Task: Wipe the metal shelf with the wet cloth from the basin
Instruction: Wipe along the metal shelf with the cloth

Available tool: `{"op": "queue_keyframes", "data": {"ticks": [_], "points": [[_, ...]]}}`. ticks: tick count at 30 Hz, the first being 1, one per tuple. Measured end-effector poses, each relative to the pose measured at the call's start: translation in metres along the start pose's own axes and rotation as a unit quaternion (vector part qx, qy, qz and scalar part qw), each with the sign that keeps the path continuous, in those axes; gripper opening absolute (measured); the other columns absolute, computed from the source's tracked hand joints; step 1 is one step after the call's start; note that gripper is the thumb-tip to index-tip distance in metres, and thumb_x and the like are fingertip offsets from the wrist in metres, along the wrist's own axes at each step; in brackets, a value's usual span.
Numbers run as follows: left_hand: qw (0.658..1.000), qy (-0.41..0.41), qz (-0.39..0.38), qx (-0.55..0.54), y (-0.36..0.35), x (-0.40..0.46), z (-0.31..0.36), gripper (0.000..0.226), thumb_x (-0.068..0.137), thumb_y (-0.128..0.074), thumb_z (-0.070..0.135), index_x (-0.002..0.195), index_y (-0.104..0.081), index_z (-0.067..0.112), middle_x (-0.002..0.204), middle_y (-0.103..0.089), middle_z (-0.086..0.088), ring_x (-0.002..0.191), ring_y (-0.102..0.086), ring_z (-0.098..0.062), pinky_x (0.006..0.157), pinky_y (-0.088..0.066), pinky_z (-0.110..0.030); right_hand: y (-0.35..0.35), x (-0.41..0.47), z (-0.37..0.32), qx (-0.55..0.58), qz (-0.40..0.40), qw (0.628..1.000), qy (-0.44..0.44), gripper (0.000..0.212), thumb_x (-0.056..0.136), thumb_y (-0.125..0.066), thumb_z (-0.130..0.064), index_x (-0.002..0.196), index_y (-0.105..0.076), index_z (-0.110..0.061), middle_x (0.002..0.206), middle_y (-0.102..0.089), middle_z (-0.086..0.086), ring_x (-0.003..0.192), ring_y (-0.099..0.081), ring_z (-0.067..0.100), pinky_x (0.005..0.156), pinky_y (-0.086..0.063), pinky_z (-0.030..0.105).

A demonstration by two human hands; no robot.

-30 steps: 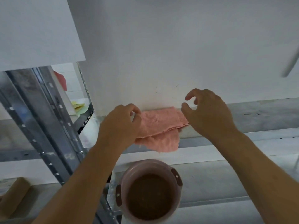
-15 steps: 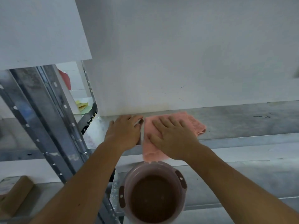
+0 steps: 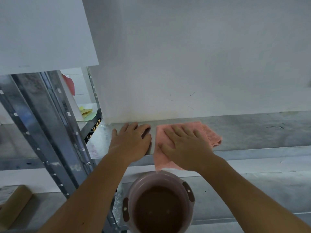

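Now right hand (image 3: 186, 145) spread flat, palm pressing damp pink terry cloth (image 3: 211, 134) onto grey galvanised metal shelf (image 3: 252, 130), likely for wiping contact. Left hand (image 3: 131, 142) also flat, fingers spread on bare shelf just beside cloth (probably bracing). Round pink plastic basin (image 3: 159, 204) on lower shelf below.

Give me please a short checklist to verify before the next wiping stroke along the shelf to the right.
1. Right hand lies flat on the pink cloth: ok.
2. Cloth lies fully on the metal shelf: not ok, one corner hangs over the front edge.
3. Left hand rests on the bare shelf, beside the cloth: ok.
4. Shelf to the right is free of objects: ok.
5. Basin stands below the hanging corner: ok.
6. Cloth is wet enough: cannot tell.
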State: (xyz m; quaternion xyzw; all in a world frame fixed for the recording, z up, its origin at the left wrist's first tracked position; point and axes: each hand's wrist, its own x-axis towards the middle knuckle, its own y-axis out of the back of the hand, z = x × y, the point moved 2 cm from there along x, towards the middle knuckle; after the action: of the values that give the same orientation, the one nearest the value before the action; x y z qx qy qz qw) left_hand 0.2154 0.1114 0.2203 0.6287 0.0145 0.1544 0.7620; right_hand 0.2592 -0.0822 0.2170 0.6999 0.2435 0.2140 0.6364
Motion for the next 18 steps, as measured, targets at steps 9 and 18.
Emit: {"op": "queue_keyframes", "data": {"ticks": [9, 18], "points": [[1.0, 0.003, -0.004, 0.001, 0.001, -0.002, 0.002, 0.052, 0.102, -0.027, 0.054, 0.153, -0.033, 0.047, 0.167, -0.03, 0.004, 0.153, -0.02, -0.022, 0.123, -0.014, -0.058, 0.005, 0.012, -0.001, -0.002, 0.01, 1.0, -0.004, 0.103, 0.083, 0.014, -0.084, 0.169, 0.002, -0.027, 0.18, 0.002, 0.008, 0.166, 0.001, 0.036, 0.131, -0.003, 0.061], [1.0, 0.006, -0.009, 0.005, 0.002, -0.003, 0.003, 0.051, 0.102, -0.026, 0.053, 0.153, -0.031, 0.048, 0.168, -0.027, 0.004, 0.155, -0.018, -0.023, 0.123, -0.014, -0.058, 0.014, 0.024, 0.003, 0.037, 0.003, 0.999, -0.031, 0.082, 0.103, -0.017, -0.073, 0.169, 0.0, -0.028, 0.181, 0.003, 0.004, 0.166, 0.002, 0.032, 0.13, 0.002, 0.058]]}}
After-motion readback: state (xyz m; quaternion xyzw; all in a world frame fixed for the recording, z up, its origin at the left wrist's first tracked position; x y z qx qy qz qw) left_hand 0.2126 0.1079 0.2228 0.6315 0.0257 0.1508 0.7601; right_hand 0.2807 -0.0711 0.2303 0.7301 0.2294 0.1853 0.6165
